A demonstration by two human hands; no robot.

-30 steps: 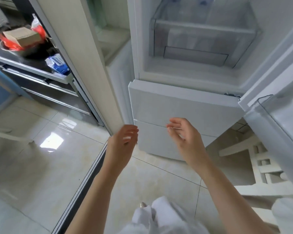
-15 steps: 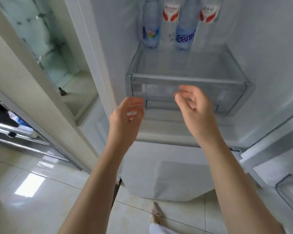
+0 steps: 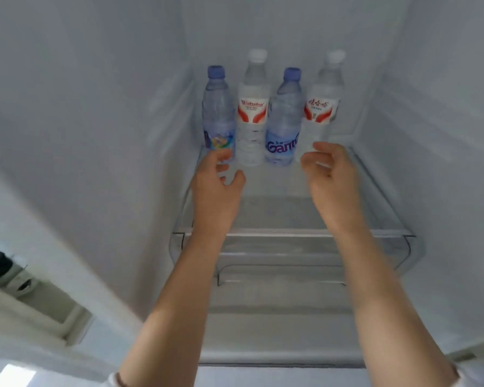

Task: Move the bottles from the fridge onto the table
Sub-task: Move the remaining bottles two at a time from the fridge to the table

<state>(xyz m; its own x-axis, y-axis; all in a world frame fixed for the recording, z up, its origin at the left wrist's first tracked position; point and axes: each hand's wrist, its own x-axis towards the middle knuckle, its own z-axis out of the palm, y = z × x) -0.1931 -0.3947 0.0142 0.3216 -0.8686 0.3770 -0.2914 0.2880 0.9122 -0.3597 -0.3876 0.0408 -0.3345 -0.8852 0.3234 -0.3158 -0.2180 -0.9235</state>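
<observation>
Four bottles (image 3: 252, 113) upright on fridge shelf (image 3: 375, 191), clear drawer (image 3: 291, 247) below

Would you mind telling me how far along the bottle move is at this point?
Done: nothing visibly; four clear plastic water bottles stand on the glass fridge shelf, two blue-capped and two white-capped. In hand: left hand and right hand reach toward them, fingers loosely curled, no grip closed. Left: all four; no table is in view.
</observation>
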